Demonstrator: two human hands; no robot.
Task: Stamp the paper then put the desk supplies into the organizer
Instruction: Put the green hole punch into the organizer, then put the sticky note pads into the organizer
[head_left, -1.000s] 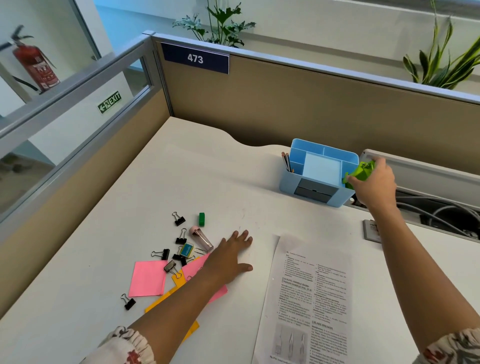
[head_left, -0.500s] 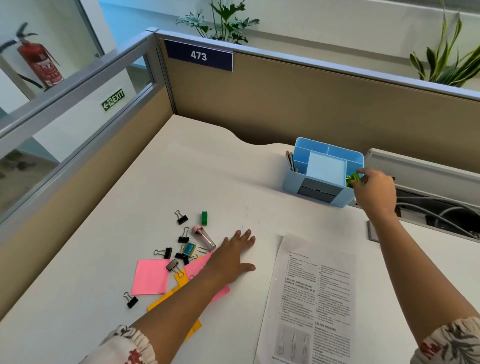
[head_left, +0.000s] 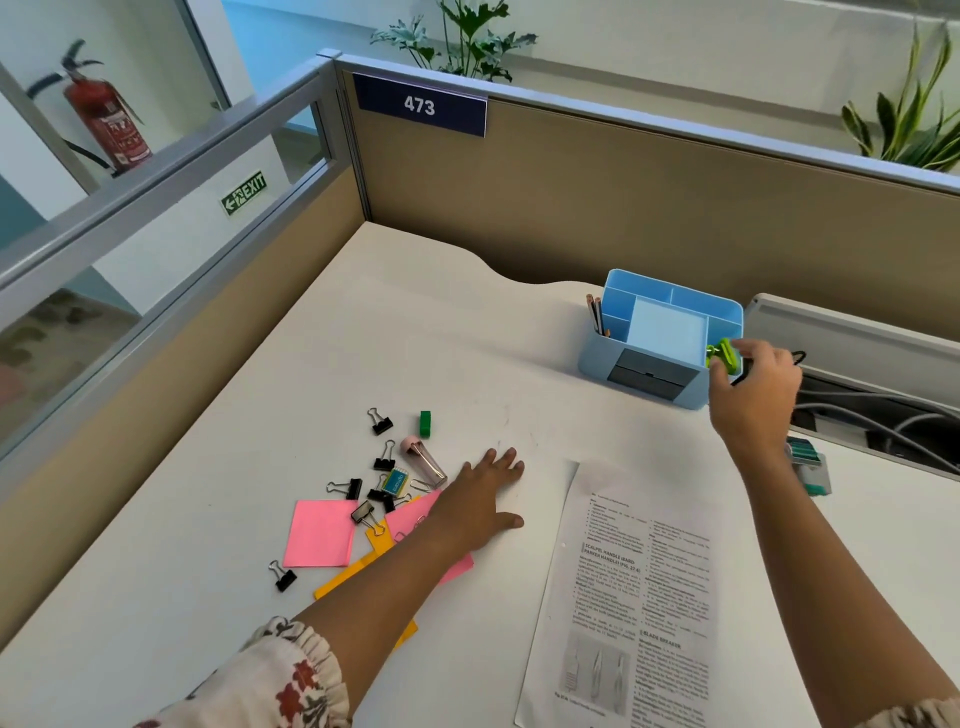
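The light-blue organizer (head_left: 644, 384) stands at the back right of the desk, with pencils (head_left: 596, 314) in its left slot. My right hand (head_left: 756, 400) is at its right end and pinches a small green tool (head_left: 723, 356) at the rim of the end compartment. My left hand (head_left: 483, 501) lies flat on the desk with spread fingers, its wrist over pink sticky notes (head_left: 319, 532). The printed paper (head_left: 639, 597) lies in front of me. Several black binder clips (head_left: 382, 426), a green eraser (head_left: 425, 423), a pink-capped clear tube (head_left: 423, 460) and a small blue box (head_left: 395, 480) are scattered at the left.
Orange notes (head_left: 363, 571) lie under my left forearm. A teal and grey item (head_left: 808, 465) sits behind my right forearm. A cable tray with wires (head_left: 883, 415) runs along the right edge. Tan partition walls (head_left: 571, 197) close the desk at the back and left.
My right hand has lowered the green tool from above the organizer's right end down to the rim of the end compartment. My left hand has stayed flat on the desk.
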